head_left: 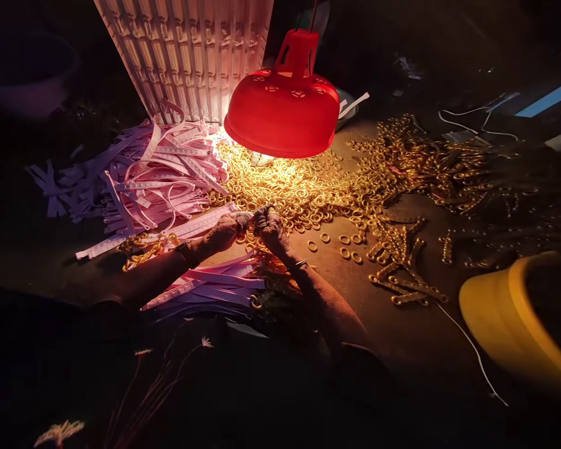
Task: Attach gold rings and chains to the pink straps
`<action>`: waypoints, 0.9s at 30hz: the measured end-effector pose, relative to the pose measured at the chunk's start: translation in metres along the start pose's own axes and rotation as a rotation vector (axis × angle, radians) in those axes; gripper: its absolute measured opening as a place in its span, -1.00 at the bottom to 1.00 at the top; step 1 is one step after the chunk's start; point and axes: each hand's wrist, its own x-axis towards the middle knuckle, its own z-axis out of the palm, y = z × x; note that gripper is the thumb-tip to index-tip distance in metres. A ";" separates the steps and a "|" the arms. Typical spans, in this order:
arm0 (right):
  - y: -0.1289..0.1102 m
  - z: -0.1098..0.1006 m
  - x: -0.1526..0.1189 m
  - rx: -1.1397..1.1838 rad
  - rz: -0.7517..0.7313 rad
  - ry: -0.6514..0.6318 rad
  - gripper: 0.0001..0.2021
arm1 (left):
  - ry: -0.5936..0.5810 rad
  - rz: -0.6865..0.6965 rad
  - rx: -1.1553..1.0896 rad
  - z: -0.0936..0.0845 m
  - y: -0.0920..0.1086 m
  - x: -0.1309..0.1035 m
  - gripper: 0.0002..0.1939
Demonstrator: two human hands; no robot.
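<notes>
Both hands meet in the lamplight at the front of a heap of gold-coloured rings. My left hand is closed, its fingertips pinched close to the right hand's. Fingers curled, my right hand faces it from the right. Whatever sits between the fingertips is too small and hidden to name. A pale pink strap lies by the left hand; whether the hand grips it I cannot tell. Below the wrists spreads a bundle of similar straps. Several linked gold rings rest near the left forearm.
A red lamp hangs low just beyond the hands. Left of it is a large strap pile before a ribbed panel. Gold ring strips lie to the right, near a yellow tub and a thin white cord.
</notes>
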 end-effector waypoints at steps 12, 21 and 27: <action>-0.015 -0.014 0.015 -0.050 0.028 -0.032 -0.62 | 0.090 0.019 0.254 0.019 0.013 -0.013 -0.78; -0.068 -0.045 -0.030 -0.430 -0.069 -0.337 -0.74 | -0.054 -0.224 0.265 0.011 0.060 -0.038 -0.63; -0.078 -0.032 -0.087 -0.537 -0.002 -0.402 -0.73 | -0.233 -0.260 0.396 0.002 0.051 -0.077 -0.57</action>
